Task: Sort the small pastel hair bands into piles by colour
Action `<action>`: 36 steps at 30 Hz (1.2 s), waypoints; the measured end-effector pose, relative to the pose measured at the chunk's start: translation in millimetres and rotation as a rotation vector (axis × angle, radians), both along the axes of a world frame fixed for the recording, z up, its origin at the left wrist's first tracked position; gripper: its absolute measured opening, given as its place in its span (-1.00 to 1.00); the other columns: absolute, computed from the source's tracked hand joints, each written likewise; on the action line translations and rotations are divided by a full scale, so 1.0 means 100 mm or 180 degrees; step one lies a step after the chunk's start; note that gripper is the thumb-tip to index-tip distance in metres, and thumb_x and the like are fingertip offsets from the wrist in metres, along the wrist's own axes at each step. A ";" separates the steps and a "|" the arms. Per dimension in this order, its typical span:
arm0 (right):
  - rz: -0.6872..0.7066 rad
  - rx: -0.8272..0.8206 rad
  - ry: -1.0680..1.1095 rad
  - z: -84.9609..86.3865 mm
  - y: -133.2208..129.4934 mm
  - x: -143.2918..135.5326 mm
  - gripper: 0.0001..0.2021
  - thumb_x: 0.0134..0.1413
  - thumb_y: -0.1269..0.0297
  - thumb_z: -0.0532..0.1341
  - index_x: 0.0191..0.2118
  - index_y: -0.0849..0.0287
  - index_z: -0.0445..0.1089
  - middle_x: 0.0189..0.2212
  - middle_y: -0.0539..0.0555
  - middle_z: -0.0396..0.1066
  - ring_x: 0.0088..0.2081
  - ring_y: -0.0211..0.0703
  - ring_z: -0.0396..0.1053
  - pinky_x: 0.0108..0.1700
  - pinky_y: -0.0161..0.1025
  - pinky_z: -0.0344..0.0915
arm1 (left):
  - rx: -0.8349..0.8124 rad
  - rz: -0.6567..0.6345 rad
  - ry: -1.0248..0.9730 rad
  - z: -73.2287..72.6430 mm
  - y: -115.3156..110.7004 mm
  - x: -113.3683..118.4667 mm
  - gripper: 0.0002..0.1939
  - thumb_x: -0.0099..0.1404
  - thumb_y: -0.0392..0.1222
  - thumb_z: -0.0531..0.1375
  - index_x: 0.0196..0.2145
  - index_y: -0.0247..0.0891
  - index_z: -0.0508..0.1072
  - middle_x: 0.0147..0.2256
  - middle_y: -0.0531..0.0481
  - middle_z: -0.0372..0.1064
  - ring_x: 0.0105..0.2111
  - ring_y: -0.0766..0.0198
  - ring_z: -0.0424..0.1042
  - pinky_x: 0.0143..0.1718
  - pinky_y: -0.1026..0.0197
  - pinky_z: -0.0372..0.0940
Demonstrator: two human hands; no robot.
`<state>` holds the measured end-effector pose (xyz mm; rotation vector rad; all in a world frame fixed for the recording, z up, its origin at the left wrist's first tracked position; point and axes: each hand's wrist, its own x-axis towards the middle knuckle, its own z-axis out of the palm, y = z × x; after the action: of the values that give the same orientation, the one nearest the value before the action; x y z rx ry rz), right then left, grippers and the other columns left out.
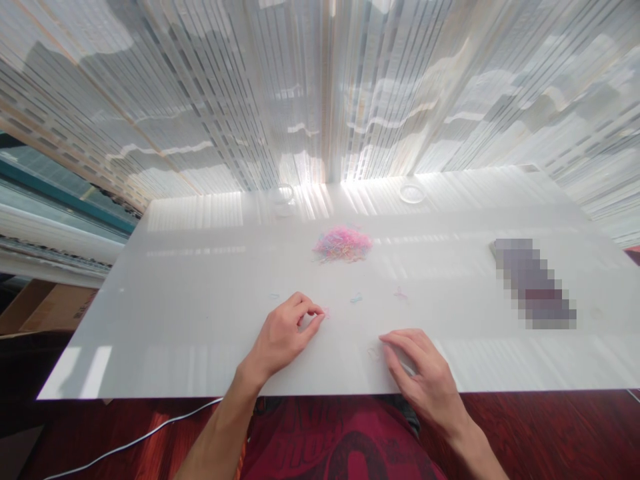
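My left hand (287, 333) is closed in a pinch, with thumb and index fingertip on a small pink elastic band (327, 312) at the table surface. My right hand (420, 367) rests to the right, thumb and fingers slightly apart. A pale elastic band (373, 353) lies just left of its fingertips. Beyond the hands is a loose pile of pink, blue and yellow elastic bands (344, 245). Between pile and hands lie single bands: a light blue one (274, 296), another blue one (356, 298) and a pink one (401, 293).
Everything lies on a white table (190, 347). A blurred-out dark, oblong object (535, 283) lies at the right. Two clear round items, one a ring (412, 193), stand by the far edge before sheer curtains (320, 87). A cardboard box (55, 307) is at the left.
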<state>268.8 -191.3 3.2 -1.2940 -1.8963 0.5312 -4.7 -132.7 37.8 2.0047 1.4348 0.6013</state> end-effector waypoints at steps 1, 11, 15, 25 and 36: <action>0.0017 -0.0076 -0.0010 0.03 0.00 -0.01 -0.81 0.33 0.41 0.19 -0.01 0.06 0.42 -0.20 0.12 0.50 -0.15 -0.03 0.47 -0.14 -0.07 0.48 | 0.0045 -0.0072 -0.0039 0.02 -0.03 0.02 -0.88 0.43 -0.23 0.18 -0.21 -0.16 0.54 -0.25 0.03 0.44 -0.40 0.33 0.36 -0.31 0.25 0.30; 0.0788 -0.0406 0.0292 0.21 0.29 -0.38 -0.79 0.30 0.30 0.26 0.03 0.06 0.44 -0.19 0.10 0.53 -0.22 -0.14 0.52 -0.15 -0.20 0.53 | 0.0344 -0.0429 -0.0227 0.04 -0.26 0.17 -0.88 0.46 -0.28 0.15 -0.19 -0.17 0.50 -0.27 -0.02 0.43 -0.30 0.26 0.44 -0.24 0.22 0.36; 0.0813 -0.0438 0.0289 0.14 0.35 -0.42 -0.88 0.34 0.36 0.20 -0.09 0.09 0.47 -0.29 0.06 0.53 -0.29 -0.20 0.51 -0.19 -0.26 0.50 | 0.0313 -0.0409 -0.0233 0.01 -0.25 0.15 -0.89 0.47 -0.26 0.15 -0.19 -0.16 0.49 -0.27 -0.01 0.43 -0.27 0.25 0.45 -0.20 0.21 0.38; 0.0301 -0.0278 0.0026 0.11 0.43 -0.31 -0.88 0.34 0.32 0.18 -0.18 0.10 0.48 -0.36 0.04 0.53 -0.38 -0.19 0.48 -0.26 -0.25 0.48 | 0.0669 -0.0228 0.0193 -0.10 -0.12 0.07 -0.71 0.42 -0.19 0.23 0.07 -0.17 0.41 -0.06 -0.12 0.48 -0.11 0.09 0.46 -0.09 0.03 0.41; 0.0304 -0.0510 -0.0326 0.08 0.60 -0.37 -0.89 0.33 0.33 0.18 -0.18 0.10 0.48 -0.36 0.04 0.52 -0.38 -0.16 0.47 -0.29 -0.22 0.45 | 0.1029 0.0023 0.0378 -0.27 0.02 0.09 -0.87 0.49 -0.23 0.17 -0.14 -0.21 0.54 -0.27 -0.03 0.50 -0.26 0.20 0.48 -0.18 0.12 0.35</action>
<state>231.9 -131.0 10.7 -1.3602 -2.0426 0.6896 4.3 -130.3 10.3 2.3195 1.4910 0.7695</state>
